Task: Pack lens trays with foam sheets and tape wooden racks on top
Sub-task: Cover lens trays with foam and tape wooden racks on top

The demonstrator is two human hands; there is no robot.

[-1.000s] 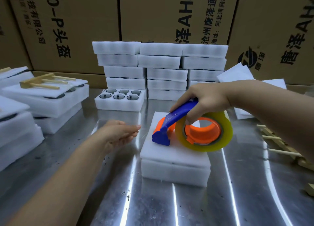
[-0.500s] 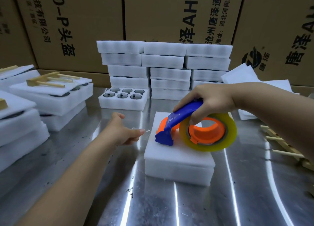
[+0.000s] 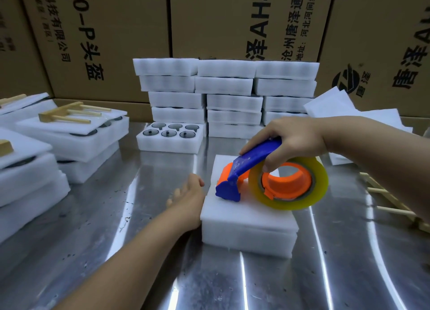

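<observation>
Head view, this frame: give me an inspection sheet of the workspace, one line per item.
Surface: shiny metal table, glare streaks, a few dark specks.
Job's things: covered foam tray at centre; tape dispenser resting on it; open lens tray behind; stacked foam trays at the back; wooden rack on the trays far left; more wooden racks at right.
Clutter: loose foam sheets back right.
Grippers: right hand holds the dispenser handle; left hand open against the tray's left side.
Cables: nothing seen.
Surroundings: printed cardboard boxes behind.
</observation>
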